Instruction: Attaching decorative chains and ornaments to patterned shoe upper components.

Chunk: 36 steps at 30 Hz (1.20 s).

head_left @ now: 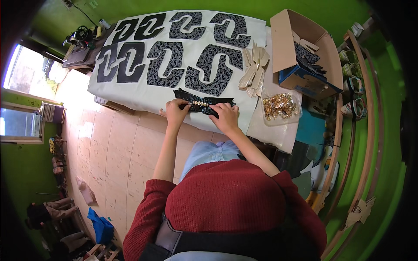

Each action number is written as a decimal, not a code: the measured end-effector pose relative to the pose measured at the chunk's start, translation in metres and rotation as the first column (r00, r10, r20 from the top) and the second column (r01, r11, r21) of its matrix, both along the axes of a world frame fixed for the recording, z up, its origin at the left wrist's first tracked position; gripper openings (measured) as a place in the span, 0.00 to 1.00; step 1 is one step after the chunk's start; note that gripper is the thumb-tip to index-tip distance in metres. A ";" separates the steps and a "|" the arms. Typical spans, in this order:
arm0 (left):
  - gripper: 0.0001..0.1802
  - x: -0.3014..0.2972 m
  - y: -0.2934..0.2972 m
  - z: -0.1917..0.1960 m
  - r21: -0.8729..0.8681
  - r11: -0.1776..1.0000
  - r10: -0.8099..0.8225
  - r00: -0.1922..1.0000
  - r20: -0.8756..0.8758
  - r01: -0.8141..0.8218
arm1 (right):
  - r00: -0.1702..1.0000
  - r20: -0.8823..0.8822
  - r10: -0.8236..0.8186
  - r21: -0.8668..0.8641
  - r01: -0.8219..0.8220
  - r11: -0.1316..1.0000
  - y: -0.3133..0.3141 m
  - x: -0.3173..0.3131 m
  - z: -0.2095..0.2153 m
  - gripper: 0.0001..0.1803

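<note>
At the table's near edge lies a black, textured bow-shaped piece with a short row of gold ornaments across its middle. My left hand pinches it at the left end of the gold row. From the right, my right hand is closed on the same piece, its fingertips at the other end of the row. Parts of the bow are hidden under the fingers. To the right of my right hand, a clear plastic tub holds many gold ornaments.
Several black, S-shaped cutouts, some patterned grey, lie on the white-covered table. Beige bow-shaped pieces are stacked near an open cardboard box. A sewing machine stands back left, and a wooden rack rises at right.
</note>
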<state>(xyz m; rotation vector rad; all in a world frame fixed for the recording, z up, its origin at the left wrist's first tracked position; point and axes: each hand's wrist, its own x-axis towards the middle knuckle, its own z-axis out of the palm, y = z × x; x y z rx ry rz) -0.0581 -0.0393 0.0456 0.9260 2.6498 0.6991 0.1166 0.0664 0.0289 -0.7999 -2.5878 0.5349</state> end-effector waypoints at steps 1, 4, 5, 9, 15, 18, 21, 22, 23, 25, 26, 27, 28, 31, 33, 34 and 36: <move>0.10 0.005 0.000 0.001 0.000 1.000 0.030 0.999 -0.045 -0.030 | 1.000 -0.012 0.002 -0.008 -0.002 1.000 0.000 0.002 0.001 0.22; 0.11 0.021 -0.002 0.003 0.138 0.987 0.111 0.975 -0.193 -0.085 | 0.998 -0.065 -0.015 -0.035 0.013 0.999 0.001 0.008 0.005 0.21; 0.11 0.025 -0.003 0.004 0.135 0.987 0.108 0.976 -0.191 -0.083 | 0.994 -0.106 -0.033 -0.053 0.027 0.998 0.002 0.011 0.007 0.20; 0.10 0.048 0.002 0.015 0.220 0.974 0.100 0.977 -0.188 -0.058 | 0.993 -0.106 -0.060 -0.169 0.042 0.985 0.017 0.029 0.018 0.18; 0.09 0.085 0.033 0.024 0.305 0.948 -0.020 0.973 -0.230 0.092 | 0.966 -0.253 -0.055 -0.337 -0.034 0.941 0.052 0.067 0.036 0.11; 0.10 0.106 0.064 0.037 0.385 0.904 -0.117 0.974 -0.195 0.186 | 0.956 -0.293 -0.027 -0.402 -0.098 0.910 0.071 0.090 0.062 0.09; 0.13 0.131 0.115 0.065 0.442 0.814 -0.274 0.920 -0.279 0.376 | 0.941 -0.336 -0.033 -0.316 -0.079 0.946 0.102 0.113 0.089 0.08; 0.16 0.138 0.134 0.075 0.463 0.768 -0.322 0.891 -0.319 0.443 | 0.934 -0.355 -0.051 -0.307 -0.065 0.949 0.112 0.119 0.099 0.08; 0.19 0.148 0.152 0.086 0.485 0.725 -0.362 0.870 -0.335 0.489 | 0.934 -0.354 -0.054 -0.280 -0.050 0.959 0.124 0.126 0.112 0.09; 0.22 0.166 0.188 0.105 0.518 0.642 -0.428 0.824 -0.371 0.566 | 0.910 -0.410 -0.069 -0.222 -0.026 0.975 0.148 0.138 0.134 0.08; 0.23 0.175 0.202 0.111 0.512 0.616 -0.455 0.801 -0.389 0.599 | 0.897 -0.436 -0.076 -0.205 -0.016 0.979 0.161 0.142 0.141 0.09; 0.25 0.183 0.216 0.117 0.507 0.590 -0.478 0.778 -0.408 0.628 | 0.896 -0.442 -0.050 -0.123 -0.006 0.992 0.177 0.148 0.152 0.09; 0.26 0.188 0.228 0.118 0.477 0.587 -0.504 0.757 -0.416 0.654 | 0.878 -0.474 -0.060 -0.126 0.000 0.992 0.193 0.151 0.165 0.09; 0.27 0.202 0.259 0.116 0.429 0.601 -0.519 0.738 -0.432 0.674 | 0.872 -0.466 -0.150 -0.208 0.057 0.976 0.257 0.157 0.184 0.09; 0.27 0.212 0.273 0.111 0.408 0.614 -0.528 0.736 -0.423 0.675 | 0.962 -0.230 -0.148 -0.272 0.082 0.959 0.320 0.162 0.177 0.09; 0.28 0.217 0.279 0.107 0.385 0.629 -0.540 0.735 -0.410 0.676 | 0.961 -0.231 -0.153 -0.271 0.087 0.959 0.349 0.157 0.172 0.09; 0.28 0.222 0.285 0.099 0.430 0.607 -0.538 0.744 -0.395 0.668 | 0.920 0.392 0.016 -0.088 0.021 0.996 0.393 0.148 0.159 0.17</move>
